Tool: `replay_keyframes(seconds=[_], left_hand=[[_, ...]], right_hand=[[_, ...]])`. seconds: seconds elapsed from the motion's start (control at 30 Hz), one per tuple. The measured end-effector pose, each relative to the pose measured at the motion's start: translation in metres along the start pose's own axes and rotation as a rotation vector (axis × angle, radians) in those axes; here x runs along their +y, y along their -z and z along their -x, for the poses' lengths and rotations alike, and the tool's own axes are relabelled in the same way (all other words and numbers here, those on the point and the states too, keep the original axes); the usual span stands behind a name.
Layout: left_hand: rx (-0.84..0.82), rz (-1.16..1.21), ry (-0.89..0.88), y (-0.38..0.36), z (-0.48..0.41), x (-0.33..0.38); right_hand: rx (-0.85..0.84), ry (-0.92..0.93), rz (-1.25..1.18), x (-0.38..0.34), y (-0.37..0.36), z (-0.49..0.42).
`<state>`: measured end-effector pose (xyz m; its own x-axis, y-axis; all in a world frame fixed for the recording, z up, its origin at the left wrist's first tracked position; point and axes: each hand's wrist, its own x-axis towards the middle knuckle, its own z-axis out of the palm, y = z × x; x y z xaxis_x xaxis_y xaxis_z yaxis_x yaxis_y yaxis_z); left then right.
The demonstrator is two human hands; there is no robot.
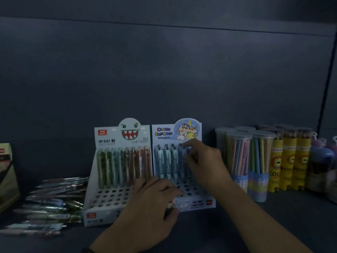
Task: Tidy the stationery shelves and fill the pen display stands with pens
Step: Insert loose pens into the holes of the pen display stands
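Observation:
Two pen display stands sit side by side on a dark shelf. The left monster-face stand point(107, 199) has a back row of green and brown pens point(124, 167). The right cartoon stand point(195, 203) holds several light blue pens point(166, 161) in its back row. My right hand point(204, 161) pinches a blue pen at the right end of that row. My left hand point(155, 198) rests with curled fingers on the front of the right stand; whether it holds anything is hidden. A pile of loose pens point(52, 203) lies left of the stands.
Clear tubs of pastel pencils point(238, 156) and yellow colour-pencil tubes point(290, 161) stand to the right. Small purple-capped items point(321, 157) sit at the far right. A cardboard box point(7, 176) is at the left edge. The shelf back wall rises behind.

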<state>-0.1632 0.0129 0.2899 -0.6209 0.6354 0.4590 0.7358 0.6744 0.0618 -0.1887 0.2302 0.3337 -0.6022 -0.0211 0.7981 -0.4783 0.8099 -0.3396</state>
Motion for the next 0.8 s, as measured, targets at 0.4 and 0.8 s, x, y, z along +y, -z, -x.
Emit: replay_keyframes(seconds=[0.4, 0.8], left_hand=[[0.060, 0.278, -0.076, 0.019, 0.001, -0.008], [0.289, 0.159, 0.206, 0.101, 0.145, -0.126]], right_hand=[[0.082, 0.032, 0.034, -0.010, 0.001, 0.005], [-0.081, 0.093, -0.114, -0.146, -0.057, 0.033]])
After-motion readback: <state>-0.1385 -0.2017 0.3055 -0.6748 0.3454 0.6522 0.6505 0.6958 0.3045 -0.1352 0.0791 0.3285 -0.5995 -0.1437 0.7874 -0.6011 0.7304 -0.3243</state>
